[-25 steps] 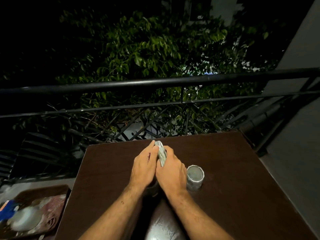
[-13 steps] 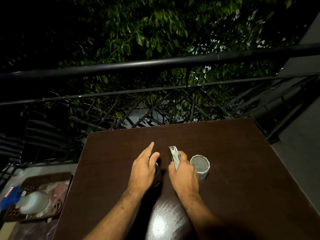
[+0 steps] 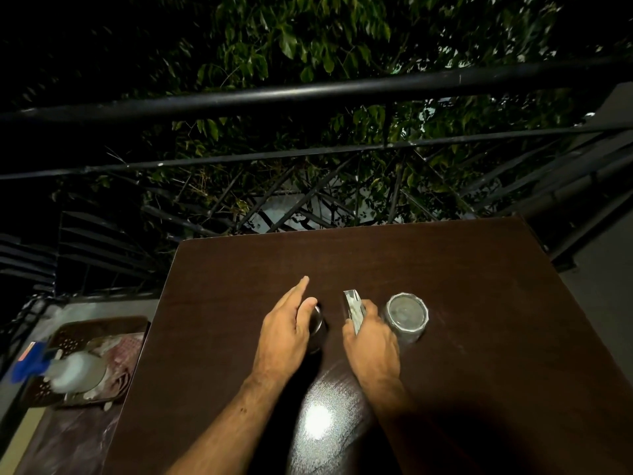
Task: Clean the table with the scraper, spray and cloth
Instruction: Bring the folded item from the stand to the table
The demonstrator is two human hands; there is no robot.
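Head view caught the job early: the right hand (image 3: 371,351) was clenched around the scraper (image 3: 352,311), blade on the dark table (image 3: 479,303), while the left hand (image 3: 286,329) lay spread, fingers loose, over a dark rounded object (image 3: 317,323) that could not be identified. One upturned glass (image 3: 407,317) sat beside the right hand. One spray bottle (image 3: 68,370) and one cloth (image 3: 118,354) waited in the basket (image 3: 102,325) at left, apparently unused.

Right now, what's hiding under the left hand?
A dark, shiny round thing peeks out beside the left hand, resting on the table. The hand covers most of it, so I can't tell what it is.
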